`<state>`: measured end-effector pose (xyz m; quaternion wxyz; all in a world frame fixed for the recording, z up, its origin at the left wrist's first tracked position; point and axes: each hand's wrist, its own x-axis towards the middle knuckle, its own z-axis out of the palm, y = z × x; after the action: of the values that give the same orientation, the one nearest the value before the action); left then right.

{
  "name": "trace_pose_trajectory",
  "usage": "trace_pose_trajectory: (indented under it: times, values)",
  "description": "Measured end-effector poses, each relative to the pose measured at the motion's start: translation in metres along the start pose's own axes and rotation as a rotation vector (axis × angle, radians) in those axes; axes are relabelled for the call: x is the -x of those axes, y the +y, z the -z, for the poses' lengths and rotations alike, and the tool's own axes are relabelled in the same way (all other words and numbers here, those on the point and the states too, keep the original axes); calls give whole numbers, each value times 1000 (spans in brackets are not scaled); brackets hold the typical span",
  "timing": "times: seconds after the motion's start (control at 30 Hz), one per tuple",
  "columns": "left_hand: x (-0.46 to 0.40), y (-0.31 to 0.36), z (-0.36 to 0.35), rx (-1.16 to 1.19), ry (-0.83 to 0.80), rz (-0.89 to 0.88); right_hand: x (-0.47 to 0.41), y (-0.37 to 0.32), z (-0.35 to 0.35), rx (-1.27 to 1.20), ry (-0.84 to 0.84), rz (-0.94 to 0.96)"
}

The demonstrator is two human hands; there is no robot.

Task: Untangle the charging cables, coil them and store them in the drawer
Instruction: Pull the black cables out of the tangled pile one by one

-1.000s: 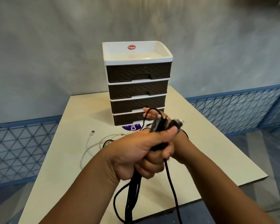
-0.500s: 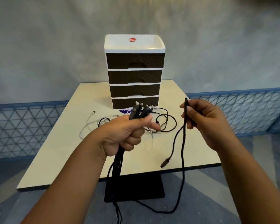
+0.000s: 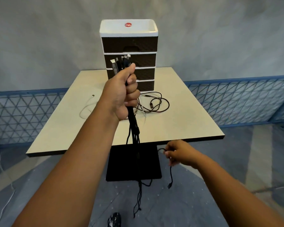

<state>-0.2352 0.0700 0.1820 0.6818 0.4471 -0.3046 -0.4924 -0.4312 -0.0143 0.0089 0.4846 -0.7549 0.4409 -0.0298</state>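
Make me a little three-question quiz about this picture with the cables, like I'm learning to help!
1. True or false: the left hand grips a bundle of black charging cables.
2. How many dark brown drawers does the white plastic drawer unit show? A) two B) four C) six
3. Fill in: the right hand holds one black cable lower than the ____ top.

Key: 1 true; 2 B; 3 cream square table.
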Motion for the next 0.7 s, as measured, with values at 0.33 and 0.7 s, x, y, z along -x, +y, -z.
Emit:
trace_pose_trajectory:
  times: [0.33,0.7]
  values:
    - [20,-7,-19,-33,-39,-40,22,-15,-11,75,71,194]
    - [26,-11,-39,66,-127,-43,55,-82,-49,-537,-33,466]
